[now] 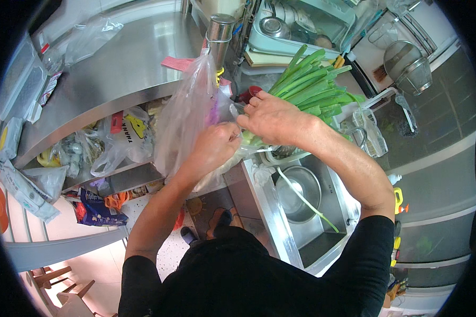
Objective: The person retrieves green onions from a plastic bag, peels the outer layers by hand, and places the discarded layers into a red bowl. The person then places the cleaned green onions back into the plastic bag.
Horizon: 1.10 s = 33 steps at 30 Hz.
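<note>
My left hand (219,143) has its fingers pinched together on the thin film of a clear plastic bag (222,170). Just right of it, my right hand (275,119) lies over the lower end of a bunch of green onions (309,87), fingers bent toward the bag. What its fingertips grip is hidden. The cut green tops fan out beyond the right wrist, and the pale stems (253,139) show below the hand in clear film. Against the left hand hangs a large translucent plastic bag (178,115). A red object (250,94) sits behind the right fingers.
To the right is a steel sink (329,249) holding a metal bowl (299,194), with one green onion stalk (305,198) lying across it. A steel counter (135,51) spans the left, over a shelf of bagged goods (131,134). A dish rack (301,23) stands behind.
</note>
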Each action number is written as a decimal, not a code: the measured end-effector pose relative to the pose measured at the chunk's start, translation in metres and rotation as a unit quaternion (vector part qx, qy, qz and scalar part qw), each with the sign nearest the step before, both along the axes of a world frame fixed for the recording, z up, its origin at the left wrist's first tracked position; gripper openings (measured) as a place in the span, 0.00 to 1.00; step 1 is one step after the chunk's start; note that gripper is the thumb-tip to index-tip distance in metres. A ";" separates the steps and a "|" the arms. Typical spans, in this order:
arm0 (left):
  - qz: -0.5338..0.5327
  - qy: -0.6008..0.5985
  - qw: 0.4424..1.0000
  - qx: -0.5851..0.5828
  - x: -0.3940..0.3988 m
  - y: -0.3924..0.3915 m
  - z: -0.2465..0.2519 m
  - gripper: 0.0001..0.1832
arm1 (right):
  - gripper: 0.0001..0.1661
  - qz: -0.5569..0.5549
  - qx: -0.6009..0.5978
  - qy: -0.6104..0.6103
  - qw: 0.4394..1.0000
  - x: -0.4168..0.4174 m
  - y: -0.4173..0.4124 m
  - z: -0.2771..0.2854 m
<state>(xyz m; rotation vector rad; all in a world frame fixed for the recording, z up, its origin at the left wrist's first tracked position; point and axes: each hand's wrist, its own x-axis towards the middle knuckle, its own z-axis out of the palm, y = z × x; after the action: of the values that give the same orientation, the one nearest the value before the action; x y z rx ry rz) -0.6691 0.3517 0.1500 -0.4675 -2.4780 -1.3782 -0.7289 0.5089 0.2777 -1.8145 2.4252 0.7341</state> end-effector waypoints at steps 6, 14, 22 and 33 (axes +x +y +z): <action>0.070 -0.007 0.998 -0.002 -0.004 0.012 -0.009 0.07 | 0.18 -0.018 0.003 -0.002 1.000 -0.002 -0.001 0.002; -0.106 -0.008 0.991 0.079 0.011 -0.012 0.001 0.06 | 0.23 -0.036 -0.010 -0.029 0.999 -0.013 0.007 0.008; -0.217 0.084 0.972 -0.010 0.020 -0.029 -0.004 0.04 | 0.24 -0.044 -0.002 -0.050 0.998 -0.007 -0.007 0.015; 0.079 0.035 0.976 -0.198 0.031 0.012 -0.007 0.12 | 0.21 -0.036 0.001 -0.027 0.999 -0.011 -0.013 0.005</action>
<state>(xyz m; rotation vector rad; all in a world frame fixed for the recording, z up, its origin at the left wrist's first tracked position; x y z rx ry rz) -0.6381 0.3633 0.1428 -0.3779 -2.6680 -0.7928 -0.7404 0.4963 0.2830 -1.7131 2.4404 0.6706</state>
